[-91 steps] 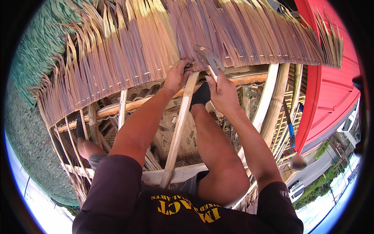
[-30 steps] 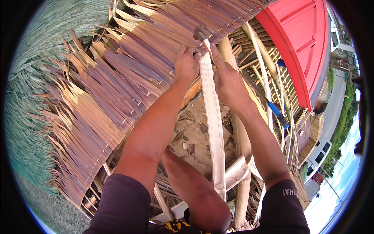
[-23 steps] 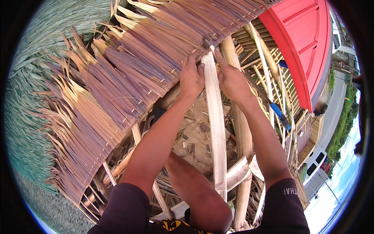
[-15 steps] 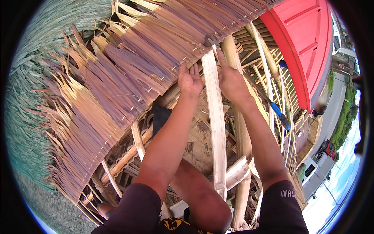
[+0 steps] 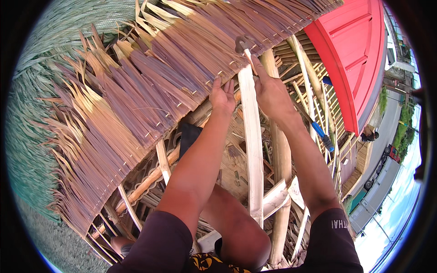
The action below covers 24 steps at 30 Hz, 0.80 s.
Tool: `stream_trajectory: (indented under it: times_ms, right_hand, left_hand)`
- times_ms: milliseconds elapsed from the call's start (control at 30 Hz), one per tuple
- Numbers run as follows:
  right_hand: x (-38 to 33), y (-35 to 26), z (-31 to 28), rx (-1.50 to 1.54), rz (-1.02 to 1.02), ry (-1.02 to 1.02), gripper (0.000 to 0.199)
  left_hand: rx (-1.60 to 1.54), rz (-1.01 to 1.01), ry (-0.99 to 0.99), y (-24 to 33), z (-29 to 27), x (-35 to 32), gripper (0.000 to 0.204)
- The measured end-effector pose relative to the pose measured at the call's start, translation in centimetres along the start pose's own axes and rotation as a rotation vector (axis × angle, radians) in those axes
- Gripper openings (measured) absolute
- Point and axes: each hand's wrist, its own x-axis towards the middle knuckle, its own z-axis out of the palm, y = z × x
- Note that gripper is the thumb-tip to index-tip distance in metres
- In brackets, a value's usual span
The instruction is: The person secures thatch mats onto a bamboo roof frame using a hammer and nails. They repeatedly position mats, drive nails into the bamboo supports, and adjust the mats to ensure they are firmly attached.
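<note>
My left hand [image 5: 222,97] is palm up at the lower edge of a brown palm-leaf thatch panel [image 5: 150,100]. Its thumb lies over the stitched edge, and the other fingertips go partly out of sight beside it. My right hand [image 5: 274,99] grips a hammer [image 5: 242,44] close to its head, forefinger stretched along the shaft. The hammer's head rests on or just over the thatch. Its blue grip [image 5: 322,135] sticks out beyond my right forearm. Between my arms a pale split-bamboo strip [image 5: 252,145] runs up to the panel's edge.
A bamboo pole [image 5: 281,154] stands right of the strip, and bamboo slats [image 5: 164,161] cross below the thatch. Red roofing sheet [image 5: 353,59] rises at the upper right. Green netting [image 5: 32,136] lies left. My bent knee [image 5: 243,243] is among the bamboo; a road with a truck [image 5: 378,182] lies beyond.
The hammer head has shifted slightly up and left over the thatch, and more of it shows. My left hand stays at the panel's edge. The truck on the road has moved.
</note>
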Motion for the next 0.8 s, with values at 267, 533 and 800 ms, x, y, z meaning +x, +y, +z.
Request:
stream_trajectory:
  times_ms: [267,533,800]
  right_hand:
    - [-3.4,1.7,4.0,0.090,0.271,-0.102,0.063]
    - [-16.4,0.9,9.7,0.652,0.443,0.289,0.013]
    - [-15.5,2.4,12.4,0.295,0.396,0.304,0.015]
  left_hand:
    - [0.250,-0.149,0.060,1.1,0.1,-2.0,0.050]
    - [1.191,-0.216,-0.430,6.9,-7.7,-7.8,0.049]
    - [1.862,0.110,-0.674,12.2,-8.5,-12.8,0.044]
